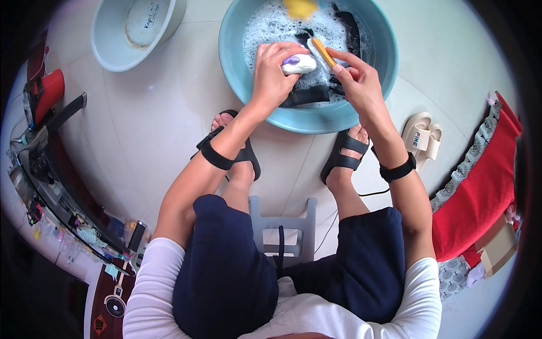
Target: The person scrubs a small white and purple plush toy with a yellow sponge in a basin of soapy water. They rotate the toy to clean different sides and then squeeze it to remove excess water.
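Observation:
A round blue-green plastic basin point(234, 72) of foamy water stands on the floor before me. Over it, my left hand point(275, 63) grips a white shoe point(305, 64) with a purple patch; most of the shoe is hidden by the fingers. My right hand point(358, 78) holds a brush point(324, 52) with a yellow-orange back and pale bristles, its bristle side turned towards the shoe. Dark items, perhaps straps or cloth point(310, 95), lie in the suds. At the basin's far side is a blurred yellow object point(300, 7).
A pale empty-looking basin point(167, 40) is at the upper left. Beige slippers point(417, 133) and a black cable point(374, 193) lie on the right. A grey plastic stool point(311, 220) is between my legs. A cluttered glass-edged stand point(63, 216) runs along the left, a red-covered seat point(478, 203) along the right.

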Demonstrator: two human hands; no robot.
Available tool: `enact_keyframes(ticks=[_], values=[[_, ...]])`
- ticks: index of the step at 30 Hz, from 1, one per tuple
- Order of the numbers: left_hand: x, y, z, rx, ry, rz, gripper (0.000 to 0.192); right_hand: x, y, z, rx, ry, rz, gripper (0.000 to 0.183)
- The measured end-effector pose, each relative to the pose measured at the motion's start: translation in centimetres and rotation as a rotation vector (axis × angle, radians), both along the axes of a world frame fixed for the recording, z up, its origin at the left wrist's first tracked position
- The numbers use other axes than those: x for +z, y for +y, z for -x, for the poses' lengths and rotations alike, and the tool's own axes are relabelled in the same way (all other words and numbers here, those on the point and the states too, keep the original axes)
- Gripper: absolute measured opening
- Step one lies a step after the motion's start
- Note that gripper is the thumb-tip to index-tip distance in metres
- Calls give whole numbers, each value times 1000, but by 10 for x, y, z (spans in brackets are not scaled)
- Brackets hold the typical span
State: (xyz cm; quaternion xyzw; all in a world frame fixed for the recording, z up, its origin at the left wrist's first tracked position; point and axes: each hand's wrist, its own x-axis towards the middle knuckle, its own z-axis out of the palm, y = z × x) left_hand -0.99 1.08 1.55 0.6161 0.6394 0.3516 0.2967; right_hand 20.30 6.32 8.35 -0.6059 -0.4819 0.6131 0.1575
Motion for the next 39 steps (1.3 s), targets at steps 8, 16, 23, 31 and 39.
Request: enact_keyframes(ticks=[8,16,23,31,39], values=[[15,-26,-7,346,-240,563,95,0,-25,9,101,-82,15,36],[14,-20,-11,458,-877,526,76,10,-33,26,183,-156,-175,39],[10,-10,0,463,-898,535,70,-6,-15,39,192,-318,-483,39],[10,-15,-2,392,-813,545,65,-10,-11,46,204,-408,-572,41],[9,-20,-6,391,-810,565,64,-18,-2,23,279,-483,-577,40]])
